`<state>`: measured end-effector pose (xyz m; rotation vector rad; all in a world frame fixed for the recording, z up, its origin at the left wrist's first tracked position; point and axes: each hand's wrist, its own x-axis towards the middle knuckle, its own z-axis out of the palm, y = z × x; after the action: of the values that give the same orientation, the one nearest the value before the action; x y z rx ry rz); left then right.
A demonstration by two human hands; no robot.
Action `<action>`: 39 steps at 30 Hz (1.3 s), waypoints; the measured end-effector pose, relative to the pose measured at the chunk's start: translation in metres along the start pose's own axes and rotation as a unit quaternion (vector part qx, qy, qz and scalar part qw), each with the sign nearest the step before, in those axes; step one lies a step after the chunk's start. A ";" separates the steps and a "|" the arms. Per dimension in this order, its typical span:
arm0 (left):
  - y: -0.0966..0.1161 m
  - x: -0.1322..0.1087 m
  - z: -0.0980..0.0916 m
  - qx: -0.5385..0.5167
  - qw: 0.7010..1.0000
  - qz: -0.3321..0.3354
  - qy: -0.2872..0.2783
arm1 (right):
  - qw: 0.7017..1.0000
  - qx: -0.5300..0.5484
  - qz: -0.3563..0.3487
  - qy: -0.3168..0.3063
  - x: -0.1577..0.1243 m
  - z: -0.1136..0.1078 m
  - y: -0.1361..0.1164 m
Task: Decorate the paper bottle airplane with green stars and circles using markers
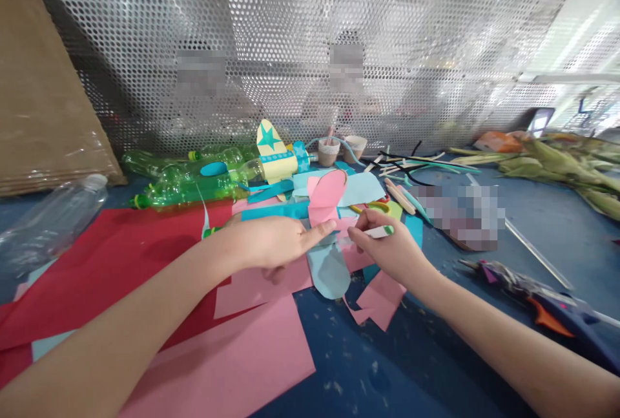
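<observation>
My left hand (pixel 276 243) is wrapped over a small plastic bottle dressed in paper, with its thumb stretched along it. The bottle's green cap (pixel 212 232) shows left of my wrist, and a blue paper band (pixel 274 210) runs behind the hand. A rounded pink paper wing (pixel 329 190) stands up from the bottle, and a rounded light blue one (pixel 329 271) points down toward me. My right hand (pixel 387 243) pinches a white marker with a green end (pixel 382 232), close to the bottle's right end. The marker's tip is hidden by my fingers.
Red paper (pixel 121 250) and pink sheets (pixel 232 360) lie at left and front. Green bottles (pixel 194 188) and a yellow paper-and-bottle plane (pixel 278 163) are behind. Scissors (pixel 371 207) lie partly covered. A glue gun (pixel 547 298) and corn husks (pixel 557 163) are at right.
</observation>
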<state>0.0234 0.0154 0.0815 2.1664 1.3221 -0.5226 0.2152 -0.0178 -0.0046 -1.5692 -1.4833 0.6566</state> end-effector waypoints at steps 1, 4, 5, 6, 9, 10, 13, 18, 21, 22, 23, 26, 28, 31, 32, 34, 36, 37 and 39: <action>0.000 0.000 0.000 -0.001 1.000 -0.001 0.000 | 1.000 0.000 0.001 -0.005 -0.001 0.000 0.000; -0.001 0.000 0.000 -0.006 1.000 -0.003 0.002 | 1.000 0.001 0.008 -0.012 -0.003 0.001 -0.002; -0.001 0.000 0.000 -0.007 1.000 -0.002 0.002 | 1.000 0.004 0.009 -0.013 -0.004 0.002 -0.002; -0.001 0.001 0.000 -0.009 1.000 -0.001 0.001 | 1.000 0.009 0.008 -0.014 -0.005 0.003 -0.003; -0.001 0.001 0.000 -0.008 1.000 0.001 -0.002 | 0.999 0.026 -0.011 -0.028 -0.009 0.006 -0.005; -0.001 0.001 0.000 -0.006 1.000 0.002 -0.002 | 0.999 0.029 -0.017 -0.031 -0.010 0.007 -0.006; 0.000 0.000 -0.001 -0.002 1.000 0.001 0.001 | 0.999 0.023 -0.032 -0.036 -0.014 0.009 -0.008; 0.001 -0.001 0.000 0.004 1.000 0.010 0.002 | 0.996 0.047 -0.032 -0.074 -0.023 0.014 -0.012; 0.001 -0.001 0.000 -0.002 1.000 -0.001 0.012 | 0.995 0.062 -0.025 -0.074 -0.026 0.016 -0.015; 0.001 -0.001 0.000 -0.003 1.000 -0.002 0.012 | 0.995 0.064 -0.022 -0.073 -0.026 0.017 -0.016; 0.001 -0.001 0.000 -0.003 1.000 -0.001 0.012 | 0.995 0.063 -0.017 -0.073 -0.026 0.017 -0.016; 0.000 -0.001 0.000 -0.004 1.000 0.002 0.009 | 0.995 0.059 -0.011 -0.074 -0.025 0.016 -0.015; 0.000 0.000 0.000 -0.007 1.000 0.004 0.005 | 0.995 0.061 -0.011 -0.076 -0.023 0.015 -0.014; -0.001 0.001 0.001 -0.014 1.000 0.001 0.006 | 0.995 0.064 -0.016 -0.076 -0.020 0.015 -0.010; -0.001 0.001 0.001 -0.015 1.000 -0.002 0.008 | 0.995 0.065 -0.021 -0.072 -0.019 0.015 -0.008; -0.002 0.001 0.001 -0.014 1.000 -0.006 0.013 | 0.995 0.073 -0.029 -0.065 -0.017 0.015 -0.005; -0.002 0.001 0.001 -0.010 1.000 -0.009 0.017 | 0.993 0.091 -0.028 -0.065 -0.015 0.016 -0.001; -0.002 0.001 0.001 -0.010 1.000 -0.009 0.017 | 0.993 0.098 -0.027 -0.066 -0.015 0.017 0.001; -0.002 0.001 0.002 -0.009 1.000 -0.007 0.016 | 0.992 0.101 -0.033 -0.066 -0.013 0.017 0.005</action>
<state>0.0218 0.0157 0.0793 2.1615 1.3544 -0.4826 0.2012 -0.0261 -0.0196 -1.3381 -1.5071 0.8597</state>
